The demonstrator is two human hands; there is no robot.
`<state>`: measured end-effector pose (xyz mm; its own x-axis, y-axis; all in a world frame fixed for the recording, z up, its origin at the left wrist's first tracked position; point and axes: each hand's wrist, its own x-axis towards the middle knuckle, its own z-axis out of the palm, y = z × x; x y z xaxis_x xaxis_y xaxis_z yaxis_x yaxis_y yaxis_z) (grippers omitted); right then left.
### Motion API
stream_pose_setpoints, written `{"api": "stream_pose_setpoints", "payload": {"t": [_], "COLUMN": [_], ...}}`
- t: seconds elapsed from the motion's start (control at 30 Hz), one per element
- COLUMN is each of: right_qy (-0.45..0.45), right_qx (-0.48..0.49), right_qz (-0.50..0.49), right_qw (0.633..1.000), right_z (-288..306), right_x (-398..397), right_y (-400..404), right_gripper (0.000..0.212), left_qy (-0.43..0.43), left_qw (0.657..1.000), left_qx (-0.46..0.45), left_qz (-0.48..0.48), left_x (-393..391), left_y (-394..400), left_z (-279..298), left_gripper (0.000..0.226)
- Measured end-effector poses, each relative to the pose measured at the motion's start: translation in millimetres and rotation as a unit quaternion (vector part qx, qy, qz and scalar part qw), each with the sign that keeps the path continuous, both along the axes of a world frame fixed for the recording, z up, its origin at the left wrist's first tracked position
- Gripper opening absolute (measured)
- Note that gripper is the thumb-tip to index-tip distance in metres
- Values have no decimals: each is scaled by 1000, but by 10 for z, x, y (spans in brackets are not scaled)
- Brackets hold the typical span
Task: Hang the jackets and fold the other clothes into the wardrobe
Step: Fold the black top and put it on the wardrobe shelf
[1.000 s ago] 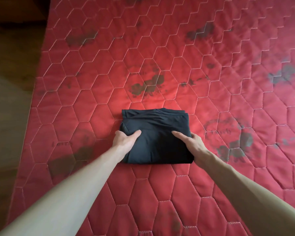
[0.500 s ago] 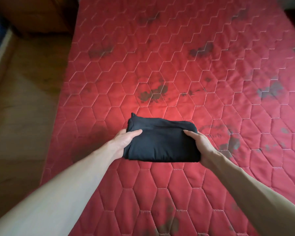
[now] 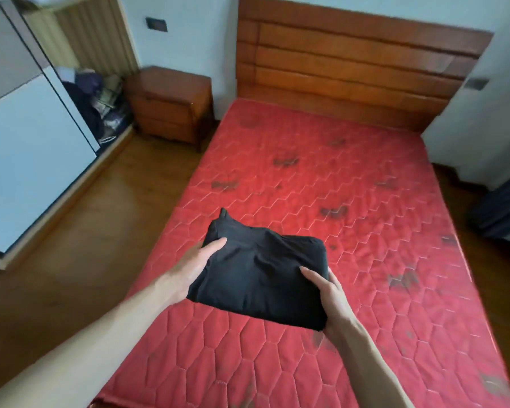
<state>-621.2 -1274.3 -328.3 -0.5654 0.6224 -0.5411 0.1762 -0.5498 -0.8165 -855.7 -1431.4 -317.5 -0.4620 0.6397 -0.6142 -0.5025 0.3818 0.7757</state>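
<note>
Hands: your left hand (image 3: 193, 265) and right hand (image 3: 326, 293) hold the folded black garment (image 3: 259, 275) by its two short sides.
Wardrobe (image 3: 27, 128): it stands to your left, nearer the left hand.

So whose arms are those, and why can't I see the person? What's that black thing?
The camera sits on the person's head and looks forward and down, so you see only their two arms reaching out, never the rest of them. Their left hand and right hand grip a folded black garment, one at each side, above a red quilted mattress. No robot here, just bare hands. Behind the bed stands a wooden headboard. At the left is a wooden nightstand, and beside it a wardrobe with its sliding door partly open and clothes showing inside.
</note>
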Motion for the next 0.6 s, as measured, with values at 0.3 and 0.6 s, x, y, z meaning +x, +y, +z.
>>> {"api": "stream_pose_setpoints", "payload": {"t": [0.3,0.6], "right_qy": [85,158], "right_qx": [16,40], "right_qz": [140,291], "right_qw": [986,943], "right_z": [1254,1665], "right_x": [-339,-1288], "right_y": [-438,-1504], "right_gripper": [24,23], "left_qy": [44,19], "left_qw": [981,933], "left_qx": [41,64], "left_qz": [186,353], "left_x": [395,218], "left_y": [-1068,-2436], "left_z": [1046,1604], "left_gripper": [32,34]}}
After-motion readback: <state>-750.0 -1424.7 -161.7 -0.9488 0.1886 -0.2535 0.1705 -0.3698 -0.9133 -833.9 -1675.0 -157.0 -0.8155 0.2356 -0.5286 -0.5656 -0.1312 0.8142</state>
